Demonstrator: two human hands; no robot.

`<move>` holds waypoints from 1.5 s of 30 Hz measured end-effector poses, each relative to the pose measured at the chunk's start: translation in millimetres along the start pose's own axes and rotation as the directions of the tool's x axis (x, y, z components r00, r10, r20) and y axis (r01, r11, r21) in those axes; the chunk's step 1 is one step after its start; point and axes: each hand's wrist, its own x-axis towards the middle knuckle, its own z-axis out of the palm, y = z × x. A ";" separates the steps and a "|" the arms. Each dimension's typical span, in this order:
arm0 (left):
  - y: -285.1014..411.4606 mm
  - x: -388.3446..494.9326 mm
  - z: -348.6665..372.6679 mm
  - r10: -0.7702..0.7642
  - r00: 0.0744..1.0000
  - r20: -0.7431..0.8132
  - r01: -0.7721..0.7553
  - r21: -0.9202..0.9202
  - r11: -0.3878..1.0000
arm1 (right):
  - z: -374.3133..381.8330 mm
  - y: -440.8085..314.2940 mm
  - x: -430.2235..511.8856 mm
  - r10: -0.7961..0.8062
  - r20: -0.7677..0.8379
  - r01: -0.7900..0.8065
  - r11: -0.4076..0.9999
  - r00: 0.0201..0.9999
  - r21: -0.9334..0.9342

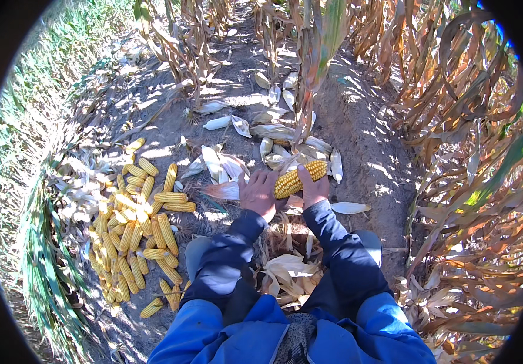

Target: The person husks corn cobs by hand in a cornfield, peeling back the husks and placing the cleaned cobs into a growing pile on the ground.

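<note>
A bare yellow ear of corn (300, 179) slants up to the right in front of my body. My right hand (315, 187) grips it from the right, with the thumb lying along its kernels. At its lower left end my left hand (258, 193) is closed around a dry husk (225, 190), whose tip with reddish silk sticks out to the left. The fingers' undersides are hidden. Just beyond both hands lie several ears still in pale husks (272, 132). Loose peeled husks (291, 268) cover the ground between my legs.
A large pile of husked corn ears (129, 232) lies on the soil to my left. Cut green stalks (45, 245) border it on the far left. Dry standing corn plants (461, 136) line the right side, and upright stalks (307, 68) rise straight ahead.
</note>
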 end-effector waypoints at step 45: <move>-88.9 -530.0 -175.4 -0.222 -0.421 0.879 0.578 0.449 0.682 | -22.7 -54.3 39.9 0.372 0.044 -0.328 0.750 0.927 0.574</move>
